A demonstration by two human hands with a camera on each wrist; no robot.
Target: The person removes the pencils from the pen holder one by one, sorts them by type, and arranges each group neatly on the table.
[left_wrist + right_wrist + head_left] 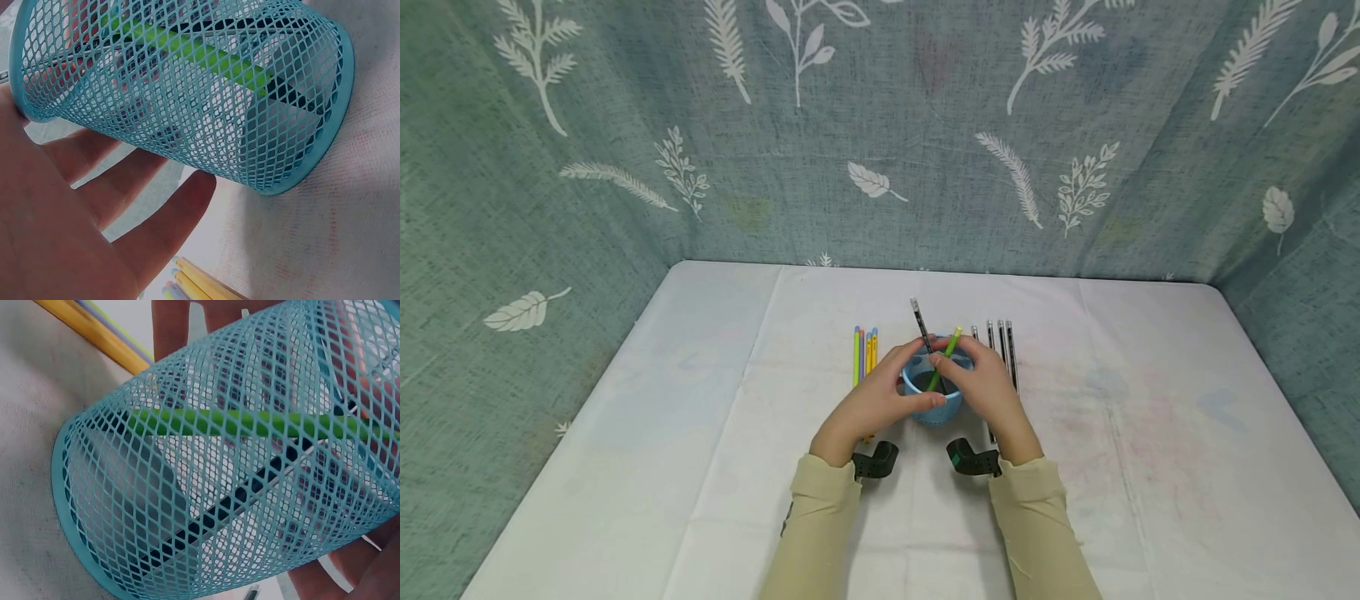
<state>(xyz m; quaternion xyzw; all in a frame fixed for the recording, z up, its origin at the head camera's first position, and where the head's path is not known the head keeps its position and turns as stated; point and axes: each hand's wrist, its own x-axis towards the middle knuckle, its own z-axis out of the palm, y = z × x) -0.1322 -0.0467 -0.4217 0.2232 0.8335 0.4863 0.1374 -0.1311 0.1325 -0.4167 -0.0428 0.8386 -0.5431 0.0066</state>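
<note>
A light-blue mesh pen cup (934, 410) stands between both hands, holding a green pencil (951, 343) and a black patterned pencil (919, 317) that lean across each other. My left hand (883, 396) grips the cup from the left, its thumb at the front rim; the left wrist view shows fingers (165, 215) along the mesh. From the right, my right hand (988, 387) holds the cup near its back rim. Its thumb reaches over the opening beside the two pencils; whether it presses on them I cannot tell. Through the mesh, the green pencil (231, 423) and black pencil (231, 503) show inside.
Left of the cup lie several coloured pencils (856, 354), some yellow, partly behind my left hand. Several black pencils (1002, 337) lie to the right, partly under my right hand. A white cloth (700, 433) covers the table, with a patterned curtain (880, 133) behind.
</note>
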